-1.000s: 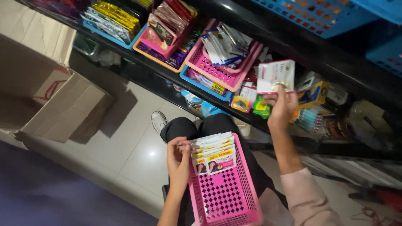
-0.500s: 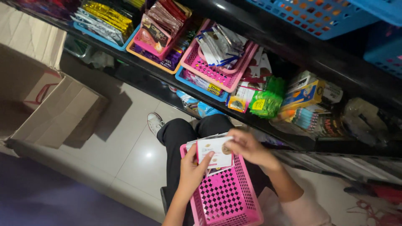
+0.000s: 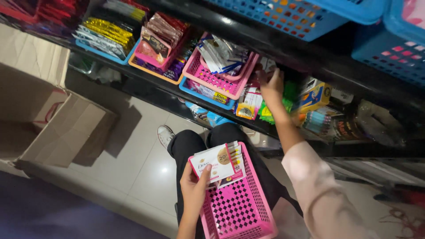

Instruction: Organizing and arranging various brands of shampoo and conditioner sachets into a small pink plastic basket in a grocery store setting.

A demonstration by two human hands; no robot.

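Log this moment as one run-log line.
left hand: holds sachets over pink basket | right hand: reaching into shelf goods, nothing visibly held

The right hand [image 3: 271, 86] looks blurred, its fingertips hidden among packets [image 3: 250, 102].

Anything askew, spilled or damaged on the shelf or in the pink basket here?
Nothing spilled or damaged. The white sachet packets under the left hand stick out over the rim of the pink plastic basket rather than lying inside. The right hand reaches into the shelf.
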